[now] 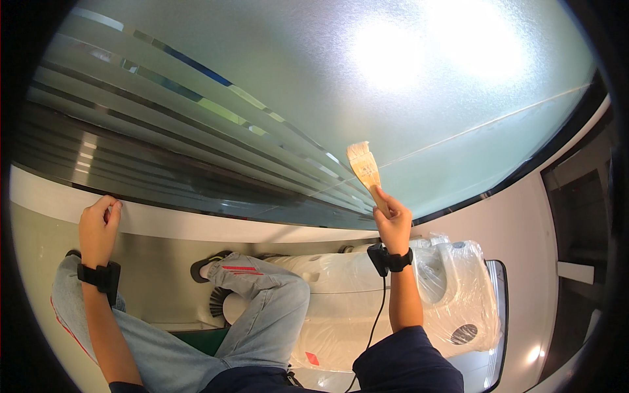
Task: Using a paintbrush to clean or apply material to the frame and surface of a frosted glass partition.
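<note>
My right hand [394, 221] is closed round the wooden handle of a flat brush [364, 168]. The brush points upward, its pale bristles in front of a frosted glass panel [314, 85]; whether they touch the glass I cannot tell. Bright light reflects off the panel, and several clear stripes cross its left and lower part. At the left, my left hand [101, 219] is closed with its fingers curled, at the white ledge [170, 218] below the glass. Nothing shows in those fingers.
Beside my legs, on the right, stands a white machine [341, 295] wrapped in clear plastic, with a dark round brush [217, 302] at its left end. A black cable [380, 308] hangs from my right wrist strap. A dark doorway or recess [580, 216] lies far right.
</note>
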The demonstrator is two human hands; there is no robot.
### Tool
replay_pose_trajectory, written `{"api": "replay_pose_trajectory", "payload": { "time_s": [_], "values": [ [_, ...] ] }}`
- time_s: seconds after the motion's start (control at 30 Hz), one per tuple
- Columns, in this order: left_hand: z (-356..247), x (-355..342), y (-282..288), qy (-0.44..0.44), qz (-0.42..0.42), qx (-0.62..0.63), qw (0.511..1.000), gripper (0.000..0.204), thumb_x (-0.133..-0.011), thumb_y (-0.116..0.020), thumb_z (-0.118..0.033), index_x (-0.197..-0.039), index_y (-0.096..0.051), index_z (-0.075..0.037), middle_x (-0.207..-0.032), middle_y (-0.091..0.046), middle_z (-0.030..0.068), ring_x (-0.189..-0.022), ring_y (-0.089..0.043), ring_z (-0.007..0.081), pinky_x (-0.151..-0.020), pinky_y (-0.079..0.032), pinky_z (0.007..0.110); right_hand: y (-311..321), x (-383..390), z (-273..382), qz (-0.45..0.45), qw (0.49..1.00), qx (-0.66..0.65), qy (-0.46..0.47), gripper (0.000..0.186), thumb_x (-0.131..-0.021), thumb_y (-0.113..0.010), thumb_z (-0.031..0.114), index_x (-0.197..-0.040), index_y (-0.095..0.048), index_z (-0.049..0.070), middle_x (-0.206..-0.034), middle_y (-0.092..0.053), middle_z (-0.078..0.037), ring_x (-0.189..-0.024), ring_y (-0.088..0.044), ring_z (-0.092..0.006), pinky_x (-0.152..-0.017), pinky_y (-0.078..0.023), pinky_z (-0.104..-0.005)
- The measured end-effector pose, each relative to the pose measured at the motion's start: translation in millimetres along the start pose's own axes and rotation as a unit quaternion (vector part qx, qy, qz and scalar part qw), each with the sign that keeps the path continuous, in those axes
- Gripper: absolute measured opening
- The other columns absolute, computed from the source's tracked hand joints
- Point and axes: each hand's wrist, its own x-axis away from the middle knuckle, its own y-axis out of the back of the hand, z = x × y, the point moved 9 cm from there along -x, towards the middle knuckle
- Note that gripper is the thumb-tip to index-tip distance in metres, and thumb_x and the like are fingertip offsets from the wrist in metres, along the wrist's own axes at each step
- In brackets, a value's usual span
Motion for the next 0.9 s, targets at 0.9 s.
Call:
{"api": "replay_pose_trajectory", "payload": {
  "time_s": [0.9],
  "values": [
    [4.4,0.9,0.3,-0.003,-0.009,-0.010,1.000,0.017,-0.083,-0.054,-0.016,-0.078,-0.058,-0.001,-0.052,-0.048,0.0138,-0.045,-0.046,0.0250,-0.046,-0.034,0.035,18.1,6.0,-24.9,-0.068,0.985,0.154,-0.028,0.039,-0.069,-0.056,0.003,-0.107,-0.064,0.012,-0.077,-0.063,-0.019,-0.064,-0.062,-0.0256,-0.062,-0.046,-0.0300]
  ]
}}
